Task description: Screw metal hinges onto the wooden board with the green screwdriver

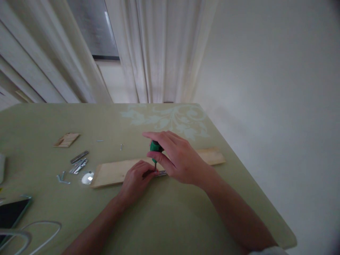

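My right hand (180, 156) is closed around the green handle of a screwdriver (155, 146), index finger stretched over its top. The screwdriver stands nearly upright, its shaft pointing down at a small shiny metal fitting (161, 173). This fitting lies along the near edge of a long pale wooden board (110, 170). Beside the screwdriver's tip, the fingertips of my left hand (136, 179) pinch the left end of the fitting. Whether a screw sits under the tip is too small to tell. Both hands cover the middle of the board.
Left of the board lie more metal fittings (79, 164), several loose screws (63, 178) and a round, shiny clear piece (87, 178). Farther back is a small wooden piece (67, 140). A dark-screened device (13, 214) and a white cable (50, 223) occupy the near left. A wall (278, 124) runs along the right.
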`<move>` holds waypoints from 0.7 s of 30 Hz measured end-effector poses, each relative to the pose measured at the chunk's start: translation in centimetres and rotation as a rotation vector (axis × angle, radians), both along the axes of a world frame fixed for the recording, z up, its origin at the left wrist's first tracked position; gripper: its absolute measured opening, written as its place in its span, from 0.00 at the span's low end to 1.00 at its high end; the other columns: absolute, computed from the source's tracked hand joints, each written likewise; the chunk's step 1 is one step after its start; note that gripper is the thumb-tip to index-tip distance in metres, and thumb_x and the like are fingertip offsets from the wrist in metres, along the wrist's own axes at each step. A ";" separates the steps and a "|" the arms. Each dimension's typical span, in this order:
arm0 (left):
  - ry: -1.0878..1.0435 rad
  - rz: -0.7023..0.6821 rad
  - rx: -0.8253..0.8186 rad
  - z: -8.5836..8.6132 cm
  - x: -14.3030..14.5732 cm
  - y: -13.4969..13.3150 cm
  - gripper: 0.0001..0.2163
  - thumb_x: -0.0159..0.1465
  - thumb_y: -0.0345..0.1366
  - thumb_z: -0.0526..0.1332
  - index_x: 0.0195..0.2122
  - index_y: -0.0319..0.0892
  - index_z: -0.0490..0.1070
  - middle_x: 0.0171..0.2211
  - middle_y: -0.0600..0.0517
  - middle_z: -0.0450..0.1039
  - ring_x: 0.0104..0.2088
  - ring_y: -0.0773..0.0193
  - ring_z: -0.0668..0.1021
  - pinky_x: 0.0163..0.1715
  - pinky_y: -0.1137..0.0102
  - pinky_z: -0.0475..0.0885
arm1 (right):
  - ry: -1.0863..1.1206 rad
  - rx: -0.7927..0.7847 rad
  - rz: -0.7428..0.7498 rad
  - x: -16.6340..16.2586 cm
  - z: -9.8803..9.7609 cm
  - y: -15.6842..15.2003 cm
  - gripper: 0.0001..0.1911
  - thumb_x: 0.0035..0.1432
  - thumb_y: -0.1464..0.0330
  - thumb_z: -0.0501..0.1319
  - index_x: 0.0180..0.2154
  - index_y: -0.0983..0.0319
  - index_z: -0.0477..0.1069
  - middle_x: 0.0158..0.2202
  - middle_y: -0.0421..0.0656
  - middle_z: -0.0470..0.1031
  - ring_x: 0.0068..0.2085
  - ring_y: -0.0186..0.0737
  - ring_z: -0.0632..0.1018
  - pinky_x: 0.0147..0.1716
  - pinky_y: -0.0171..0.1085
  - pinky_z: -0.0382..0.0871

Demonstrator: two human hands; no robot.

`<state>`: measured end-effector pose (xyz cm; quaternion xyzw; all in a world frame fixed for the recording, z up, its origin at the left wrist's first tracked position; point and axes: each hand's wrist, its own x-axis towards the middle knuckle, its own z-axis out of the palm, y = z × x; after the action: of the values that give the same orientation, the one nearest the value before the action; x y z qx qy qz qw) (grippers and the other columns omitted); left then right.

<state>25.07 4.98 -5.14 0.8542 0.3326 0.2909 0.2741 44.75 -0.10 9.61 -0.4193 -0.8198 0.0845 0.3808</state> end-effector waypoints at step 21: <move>-0.005 0.021 0.073 -0.8 0.0 0.1 0.08 0.70 0.34 0.60 0.38 0.46 0.80 0.36 0.52 0.82 0.39 0.58 0.81 0.41 0.65 0.77 | -0.140 -0.056 0.103 0.5 1.3 -0.4 0.22 0.75 0.66 0.55 0.67 0.58 0.65 0.44 0.44 0.76 0.48 0.39 0.75 0.51 0.37 0.69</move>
<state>25.04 5.05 -5.89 0.8594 0.3300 0.3078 0.2404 45.22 -0.50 10.86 -0.3921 -0.8621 0.0974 0.3058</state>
